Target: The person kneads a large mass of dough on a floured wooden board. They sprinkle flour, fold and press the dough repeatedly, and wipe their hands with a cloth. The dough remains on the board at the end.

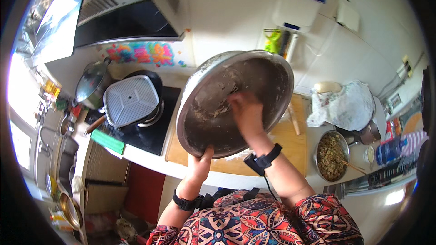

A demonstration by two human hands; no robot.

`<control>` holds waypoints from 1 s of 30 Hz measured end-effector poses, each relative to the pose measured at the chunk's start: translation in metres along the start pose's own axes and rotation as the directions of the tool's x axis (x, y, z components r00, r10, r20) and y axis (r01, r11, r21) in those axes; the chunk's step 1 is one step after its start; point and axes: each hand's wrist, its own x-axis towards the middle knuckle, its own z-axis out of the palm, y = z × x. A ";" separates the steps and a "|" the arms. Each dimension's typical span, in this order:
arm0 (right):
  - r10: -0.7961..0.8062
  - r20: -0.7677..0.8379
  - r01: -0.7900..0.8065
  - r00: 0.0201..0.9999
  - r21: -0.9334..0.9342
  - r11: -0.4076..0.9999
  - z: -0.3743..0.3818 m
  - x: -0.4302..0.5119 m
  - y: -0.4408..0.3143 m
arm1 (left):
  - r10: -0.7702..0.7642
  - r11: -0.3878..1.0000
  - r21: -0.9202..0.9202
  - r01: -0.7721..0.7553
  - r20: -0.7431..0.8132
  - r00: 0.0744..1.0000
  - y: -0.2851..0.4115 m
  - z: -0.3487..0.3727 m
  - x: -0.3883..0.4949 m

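A large metal basin is tilted up over the wooden board, its inside facing me. My left hand grips its lower rim, with the thumb inside and the other fingers hidden behind. Inside the basin, my right hand is at the bottom, blurred, its fingers bent together against the metal. Whether those fingers hold anything cannot be made out. Dried flour or dough residue clings to the basin's bottom around the fingertips. White flour lies on the board beneath, and a wooden rolling pin rests at its right side.
Right of the board stands a metal bowl of chopped filling with chopsticks in it. Behind it a cloth covers something, with a pale dough piece beside it. On the left, a perforated square lid covers a pan on the black cooktop.
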 end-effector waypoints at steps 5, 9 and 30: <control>0.109 -0.244 -0.130 0.964 -0.069 0.989 -0.040 0.004 0.030 | -0.049 0.999 0.012 0.048 0.170 0.984 -0.016 0.047 0.003; 0.122 -0.150 -0.114 0.981 0.057 0.992 -0.042 -0.019 0.022 | -0.110 0.993 -0.007 0.115 0.257 0.960 -0.030 0.074 0.012; 0.278 -0.318 -0.304 0.907 -0.036 0.952 -0.137 -0.016 0.089 | -0.113 0.991 0.107 0.078 0.370 0.922 -0.061 0.130 -0.006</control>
